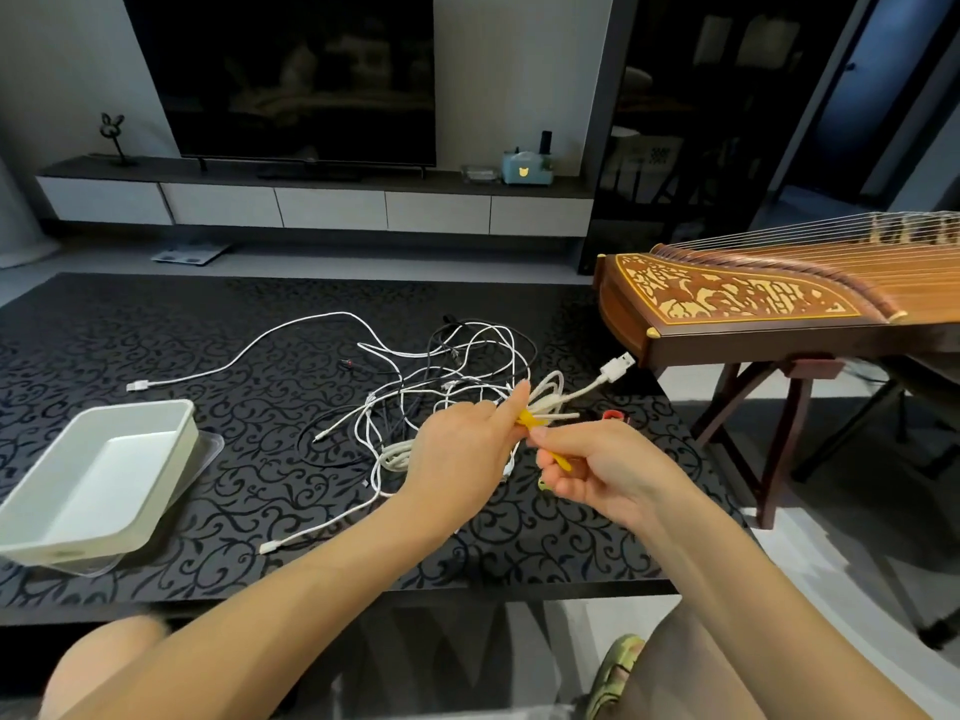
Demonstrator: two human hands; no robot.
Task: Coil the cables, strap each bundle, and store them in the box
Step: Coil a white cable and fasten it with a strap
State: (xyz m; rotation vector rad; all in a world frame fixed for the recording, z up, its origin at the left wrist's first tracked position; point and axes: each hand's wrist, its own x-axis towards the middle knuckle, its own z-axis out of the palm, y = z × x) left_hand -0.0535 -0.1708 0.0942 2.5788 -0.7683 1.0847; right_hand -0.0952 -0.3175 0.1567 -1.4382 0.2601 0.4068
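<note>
Right hand (587, 470), just nearer than the cable coil (550, 400), pinches the yellow strap (530, 419) by its tail; left hand (457, 449) pinches the cable coil, plug end pointing far-right; the box (62, 550) sits well left of it

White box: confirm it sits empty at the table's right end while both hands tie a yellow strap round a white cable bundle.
Wrong: the head view shows the white box empty at the left end of the table. The left hand and right hand do tie the yellow strap round the cable bundle.
</note>
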